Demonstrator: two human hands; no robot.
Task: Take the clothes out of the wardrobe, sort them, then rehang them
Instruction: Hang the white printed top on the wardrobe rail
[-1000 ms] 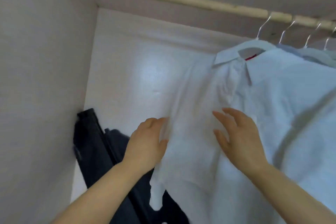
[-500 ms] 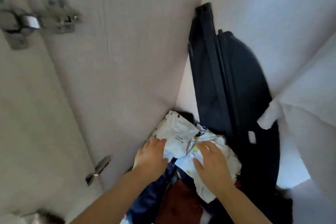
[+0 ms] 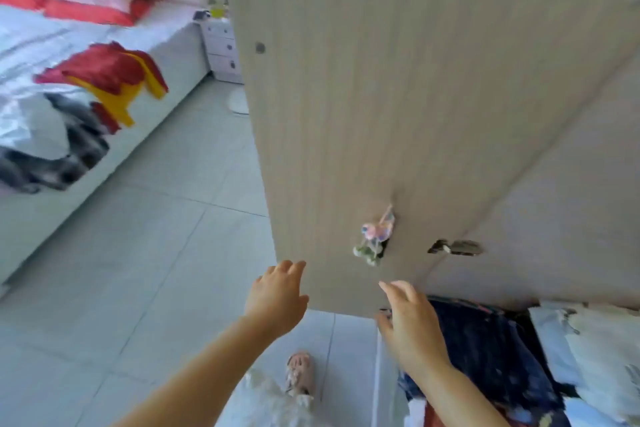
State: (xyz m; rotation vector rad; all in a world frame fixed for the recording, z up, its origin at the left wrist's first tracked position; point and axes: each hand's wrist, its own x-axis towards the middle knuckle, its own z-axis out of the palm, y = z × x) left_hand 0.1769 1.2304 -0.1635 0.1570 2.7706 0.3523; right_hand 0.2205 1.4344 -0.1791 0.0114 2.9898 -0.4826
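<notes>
Pale grey tiled floor [image 3: 138, 270] was evenly lit. White bed [image 3: 180, 48] stood at left, red pillows [image 3: 86, 7] at its head, small white drawer unit [image 3: 221, 45] near its far corner. Beige wood-grain wardrobe door [image 3: 381, 80] filled the upper right.
</notes>
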